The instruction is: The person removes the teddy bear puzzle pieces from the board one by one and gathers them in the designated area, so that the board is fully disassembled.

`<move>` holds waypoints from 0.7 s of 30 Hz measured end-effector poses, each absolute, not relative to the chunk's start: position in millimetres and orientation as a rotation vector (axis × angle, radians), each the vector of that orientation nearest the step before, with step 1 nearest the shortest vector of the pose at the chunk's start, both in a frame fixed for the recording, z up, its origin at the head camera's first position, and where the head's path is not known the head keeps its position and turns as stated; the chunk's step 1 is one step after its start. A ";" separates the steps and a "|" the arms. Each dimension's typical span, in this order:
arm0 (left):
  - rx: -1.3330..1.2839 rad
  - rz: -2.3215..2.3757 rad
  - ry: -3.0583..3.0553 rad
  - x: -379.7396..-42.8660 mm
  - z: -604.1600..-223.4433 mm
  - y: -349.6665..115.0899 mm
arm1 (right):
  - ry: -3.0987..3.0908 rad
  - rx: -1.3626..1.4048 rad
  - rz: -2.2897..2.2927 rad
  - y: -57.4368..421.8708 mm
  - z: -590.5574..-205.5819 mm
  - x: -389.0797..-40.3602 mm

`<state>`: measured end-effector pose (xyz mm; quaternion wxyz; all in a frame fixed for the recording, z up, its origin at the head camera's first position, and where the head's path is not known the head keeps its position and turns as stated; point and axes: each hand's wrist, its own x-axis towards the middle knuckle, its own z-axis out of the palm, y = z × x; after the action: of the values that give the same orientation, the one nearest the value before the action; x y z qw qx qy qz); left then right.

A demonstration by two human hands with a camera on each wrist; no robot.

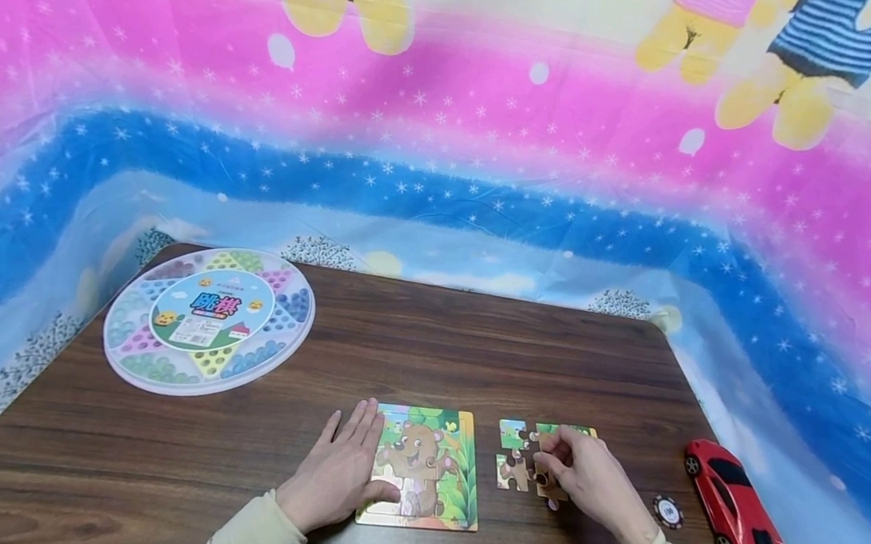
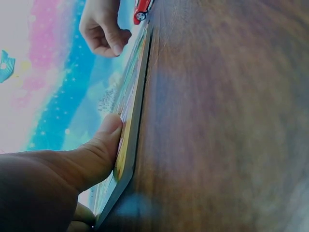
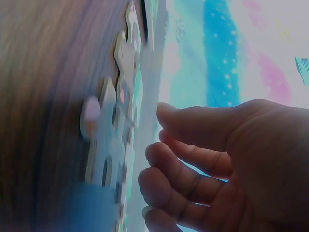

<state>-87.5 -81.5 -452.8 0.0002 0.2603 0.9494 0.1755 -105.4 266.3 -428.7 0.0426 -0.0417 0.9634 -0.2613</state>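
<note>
A bear jigsaw puzzle point(image 1: 453, 463) in a flat framed board lies on the table. My left hand point(image 1: 338, 471) rests along its left side, fingers extended and the thumb point(image 2: 108, 133) on the picture face. To the right lie several loose jigsaw pieces point(image 1: 513, 473), some linked or touching. Over them hovers my right hand point(image 1: 594, 474), fingers bent and thumb close to the index finger. In the right wrist view, that hand point(image 3: 207, 159) stands a little apart from the pieces point(image 3: 108, 140), and nothing shows between its fingertips. It partly covers the pieces in the head view.
A round Chinese checkers set point(image 1: 210, 320) with marbles lies at the table's back left. At the right edge stand a red toy car point(image 1: 731, 494) and a black-and-white poker chip point(image 1: 668, 511). A patterned cloth point(image 1: 476, 182) hangs behind the wooden table point(image 1: 423, 336).
</note>
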 end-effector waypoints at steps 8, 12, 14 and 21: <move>0.811 0.565 2.976 -86.7 -452.1 -81.9 | 2.917 -0.323 -0.799 244.6 -430.8 -107.0; 0.811 0.565 2.972 -86.7 -451.4 -81.9 | 2.940 -0.437 -0.758 232.7 -431.1 -108.7; 0.810 0.564 2.970 -86.9 -451.1 -81.8 | 2.952 -0.478 -0.751 227.0 -431.6 -109.2; 0.813 0.555 2.972 -87.1 -451.1 -81.5 | 3.021 -0.583 -0.704 208.7 -437.1 -109.5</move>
<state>-87.1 -81.5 -451.1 0.0054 0.2598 0.9492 0.1774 -109.5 208.7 -437.1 -0.0072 -0.1848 0.9571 -0.2231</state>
